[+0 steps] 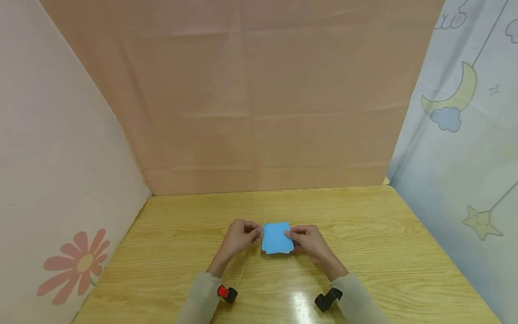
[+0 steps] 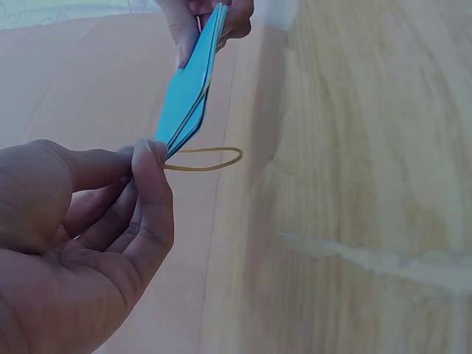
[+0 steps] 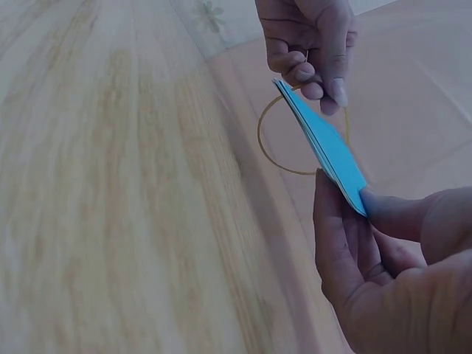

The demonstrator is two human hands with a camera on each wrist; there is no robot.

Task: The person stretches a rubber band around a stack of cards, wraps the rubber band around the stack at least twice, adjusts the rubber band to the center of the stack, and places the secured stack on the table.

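Observation:
A thin stack of light-blue square paper sheets (image 1: 277, 239) is held above the table, its edges slightly uneven. My right hand (image 1: 314, 245) grips the stack's right side, thumb on the face toward me and fingers behind. At the opposite side, my left hand (image 1: 238, 237) pinches a thin yellow-brown rubber band (image 3: 260, 140) between thumb and fingers. In the right wrist view the band's loop shows on both sides of the blue stack (image 3: 324, 147). The left wrist view shows the rubber band (image 2: 240, 155) sticking out beyond the stack's near edge.
A wood-grain table (image 1: 182, 270) lies under both hands. Behind it hangs a creased tan cloth (image 1: 251, 112). Pale printed curtains stand at the sides, with a flower (image 1: 81, 265) on the left and a moon (image 1: 459, 92) on the right.

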